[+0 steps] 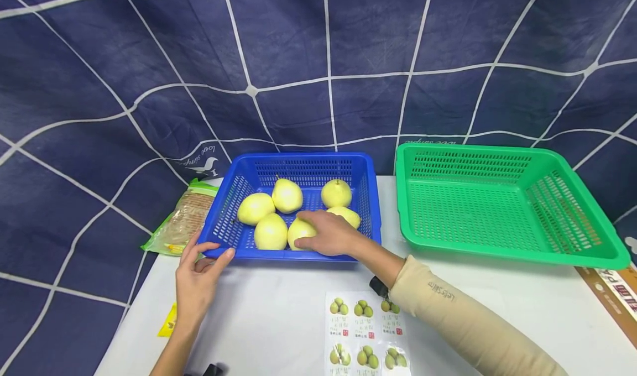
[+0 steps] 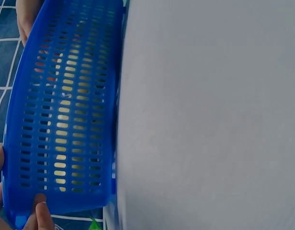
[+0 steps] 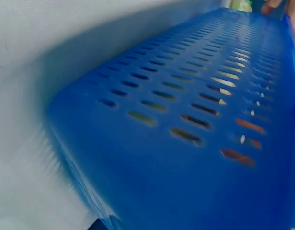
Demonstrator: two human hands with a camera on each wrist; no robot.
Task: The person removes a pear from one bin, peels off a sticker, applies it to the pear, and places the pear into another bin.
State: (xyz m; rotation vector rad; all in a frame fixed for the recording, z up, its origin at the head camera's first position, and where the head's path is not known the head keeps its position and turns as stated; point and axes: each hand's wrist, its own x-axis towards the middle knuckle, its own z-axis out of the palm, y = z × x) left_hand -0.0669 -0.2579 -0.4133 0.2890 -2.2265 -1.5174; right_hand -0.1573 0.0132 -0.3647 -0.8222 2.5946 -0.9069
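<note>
Several pale yellow pears (image 1: 271, 231) lie in a blue plastic basket (image 1: 298, 254). My right hand (image 1: 330, 233) reaches over the basket's front rim and grips a pear (image 1: 300, 230) near the front middle, thumb on its near side and fingers over its top. Another pear (image 1: 346, 216) lies partly hidden behind that hand. My left hand (image 1: 199, 276) holds the basket's front left corner; in the left wrist view its thumb (image 2: 42, 213) lies against the slotted wall. From the right wrist, the basket's outer wall (image 3: 152, 158) fills most of the view, and the right hand's grip is hidden.
A green plastic basket (image 1: 463, 249) stands to the right with nothing in it. A sheet of pear stickers (image 1: 368, 332) lies on the white table (image 1: 278, 315) in front. On the left are a green-edged clear bag (image 1: 184, 215) and a small yellow packet (image 1: 168, 322).
</note>
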